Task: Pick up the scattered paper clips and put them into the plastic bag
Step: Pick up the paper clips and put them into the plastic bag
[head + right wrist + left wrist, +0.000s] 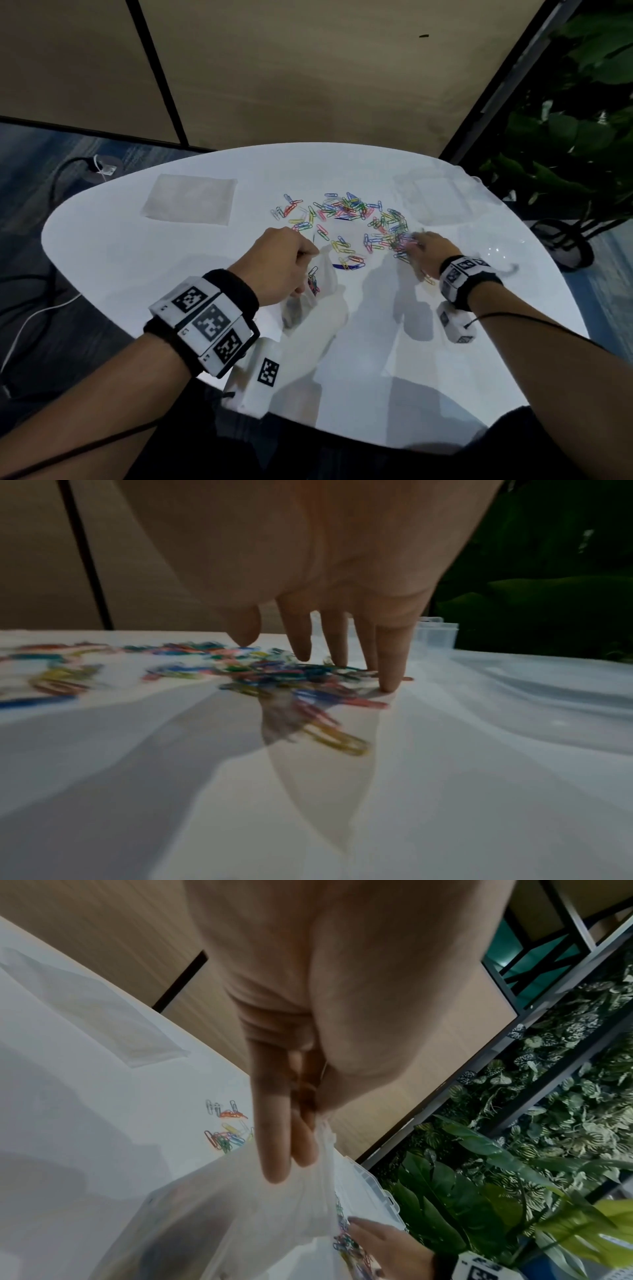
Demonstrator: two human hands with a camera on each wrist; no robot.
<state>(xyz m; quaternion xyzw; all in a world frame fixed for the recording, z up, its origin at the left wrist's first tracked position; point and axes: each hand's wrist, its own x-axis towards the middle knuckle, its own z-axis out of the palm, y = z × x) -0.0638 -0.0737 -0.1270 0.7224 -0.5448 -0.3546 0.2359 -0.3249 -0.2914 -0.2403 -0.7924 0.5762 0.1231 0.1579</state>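
Observation:
Several coloured paper clips (352, 219) lie scattered in a loose ring on the white round table (171, 260). My left hand (284, 263) pinches the rim of a clear plastic bag (308, 301), which hangs from it with a few clips inside; in the left wrist view the bag (246, 1210) drapes below my fingers (274, 1150). My right hand (424, 246) lies spread on the right side of the pile. In the right wrist view its straight fingers (390, 656) touch the clips (291, 674), which are blurred.
A flat clear bag or sheet (191, 198) lies at the table's far left. A clear plastic box (435, 198) sits at the far right by leafy plants (565, 137). Cables (41, 301) run over the floor on the left. A wood-panel wall stands behind.

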